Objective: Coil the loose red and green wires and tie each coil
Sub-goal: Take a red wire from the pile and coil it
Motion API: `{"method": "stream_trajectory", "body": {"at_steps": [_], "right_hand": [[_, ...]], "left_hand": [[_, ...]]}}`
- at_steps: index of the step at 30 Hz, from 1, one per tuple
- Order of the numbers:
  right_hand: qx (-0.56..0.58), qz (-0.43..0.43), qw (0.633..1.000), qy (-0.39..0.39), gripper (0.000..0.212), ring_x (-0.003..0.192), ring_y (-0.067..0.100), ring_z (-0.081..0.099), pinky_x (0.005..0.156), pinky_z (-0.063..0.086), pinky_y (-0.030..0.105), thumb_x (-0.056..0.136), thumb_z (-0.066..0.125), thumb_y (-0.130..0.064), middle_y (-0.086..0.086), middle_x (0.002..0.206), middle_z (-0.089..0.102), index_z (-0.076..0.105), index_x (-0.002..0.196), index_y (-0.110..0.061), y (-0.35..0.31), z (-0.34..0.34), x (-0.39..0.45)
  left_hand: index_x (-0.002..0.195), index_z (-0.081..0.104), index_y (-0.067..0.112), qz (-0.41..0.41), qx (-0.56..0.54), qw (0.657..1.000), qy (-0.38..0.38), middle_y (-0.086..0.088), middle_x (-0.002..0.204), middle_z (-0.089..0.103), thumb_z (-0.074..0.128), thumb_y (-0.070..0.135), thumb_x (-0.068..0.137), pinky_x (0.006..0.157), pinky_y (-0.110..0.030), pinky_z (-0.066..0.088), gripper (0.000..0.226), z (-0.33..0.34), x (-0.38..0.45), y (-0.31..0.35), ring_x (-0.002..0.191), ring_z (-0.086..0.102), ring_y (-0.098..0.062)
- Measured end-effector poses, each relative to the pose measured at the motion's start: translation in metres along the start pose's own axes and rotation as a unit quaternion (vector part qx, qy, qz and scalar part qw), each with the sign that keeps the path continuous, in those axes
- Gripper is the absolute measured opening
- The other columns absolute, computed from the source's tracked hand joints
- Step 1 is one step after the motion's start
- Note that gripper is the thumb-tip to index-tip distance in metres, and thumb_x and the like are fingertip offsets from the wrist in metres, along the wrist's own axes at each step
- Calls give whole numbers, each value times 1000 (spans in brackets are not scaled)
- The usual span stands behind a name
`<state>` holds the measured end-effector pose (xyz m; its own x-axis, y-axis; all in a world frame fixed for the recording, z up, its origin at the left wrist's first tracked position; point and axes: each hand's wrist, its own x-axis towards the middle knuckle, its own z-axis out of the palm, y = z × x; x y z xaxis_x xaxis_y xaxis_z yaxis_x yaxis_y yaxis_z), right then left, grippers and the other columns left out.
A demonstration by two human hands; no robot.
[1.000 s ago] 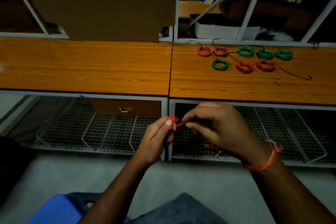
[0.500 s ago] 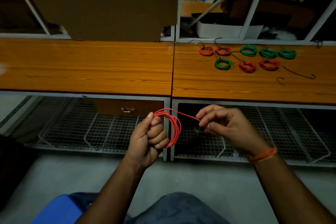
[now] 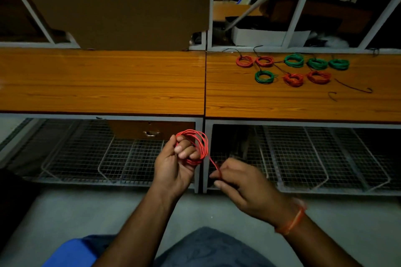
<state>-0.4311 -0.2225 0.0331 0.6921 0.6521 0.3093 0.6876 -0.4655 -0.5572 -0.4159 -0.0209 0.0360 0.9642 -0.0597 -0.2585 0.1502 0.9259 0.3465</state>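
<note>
Below the front edge of the counter [image 3: 152, 93], in front of my lap, the red wire [image 3: 200, 144] hangs as a partly formed coil of several loose turns. My left hand [image 3: 175, 169] holds that coil: the turns pass around the curled fingers [image 3: 184, 151], and the thumb presses them at the top. A free tail runs from the lower right of the coil down to my right hand [image 3: 245, 188], which pinches it between thumb and fingertips. Neither hand is released; both grasp the same wire.

Procedure for the step in hand, as I judge it:
1. Keep the left-hand fingers clenched enough that no turn slips off, yet not so tight that the loop flattens.
2. Guide the tail with the right hand around the same path as the existing turns, so that each new turn lies beside the last rather than across it.
3. Keep light tension on the tail. Slack lets the turns spring apart.
4. Reserve a short end for tying; how much wire remains beyond the right hand cannot be told.

Toward the far right of the counter lie the finished coils, four red coils [image 3: 293, 79] and four green coils [image 3: 294, 60], in two rough rows, near one another. Thin dark ties [image 3: 353, 88] lie loose just right of them, toward the right edge. Wire baskets [image 3: 303, 154] sit under the counter.
</note>
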Motion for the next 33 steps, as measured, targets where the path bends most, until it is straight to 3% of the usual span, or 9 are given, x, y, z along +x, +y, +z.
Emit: {"method": "stream_trajectory", "body": {"at_steps": [2,5,9,12,15,20,25,33], "right_hand": [[-26,3,998,63,24,94,17,56,79,50,34,103,56,-28,2,105,54,68,96,-8,-7,16,2],[-25,6,991,134,26,99,22,59,84,51,37,105,51,-24,7,119,56,68,108,-3,-20,29,9],[-66,10,973,221,30,95,21,64,84,52,31,101,56,-12,10,107,67,66,127,-2,-32,37,18],[-87,20,956,281,25,90,20,67,82,55,30,101,60,-15,9,101,71,68,120,-1,-36,36,18],[-143,7,952,269,11,77,26,63,71,53,38,98,65,-8,10,87,66,72,101,-2,-41,36,22],[-192,6,946,260,11,74,28,61,66,51,40,96,66,-12,9,84,67,74,93,-5,-48,34,26],[-229,40,939,252,17,66,26,52,57,46,40,96,62,-15,7,74,57,69,83,-8,-50,37,32],[-167,90,943,275,24,67,22,59,58,51,37,99,56,-25,5,77,63,71,85,-12,-62,40,46]], "left_hand": [[87,51,18,21,31,999,9,6,63,50,31,33,109,58,-22,49,34,2,1,-1,54,51,-7],[90,54,14,51,62,996,29,-4,69,68,33,31,109,63,-27,60,33,7,0,-4,64,70,-15],[100,51,10,105,148,983,8,-16,81,74,31,27,111,78,-37,63,29,11,-1,-4,81,76,-28],[102,48,8,132,195,972,-3,-23,87,74,27,25,112,84,-41,60,29,16,-2,-9,88,75,-33],[102,47,7,134,212,968,-2,-26,96,74,25,26,112,89,-42,59,31,21,-3,-9,95,74,-37],[108,47,6,91,154,984,17,-27,113,72,26,30,112,95,-41,56,32,26,0,-7,107,72,-38],[111,46,8,69,132,989,1,-28,129,65,23,30,112,110,-46,46,31,24,0,-6,121,65,-38],[132,41,0,77,163,983,-24,-24,132,65,27,29,111,117,-49,38,38,17,1,-11,126,62,-33]]}}
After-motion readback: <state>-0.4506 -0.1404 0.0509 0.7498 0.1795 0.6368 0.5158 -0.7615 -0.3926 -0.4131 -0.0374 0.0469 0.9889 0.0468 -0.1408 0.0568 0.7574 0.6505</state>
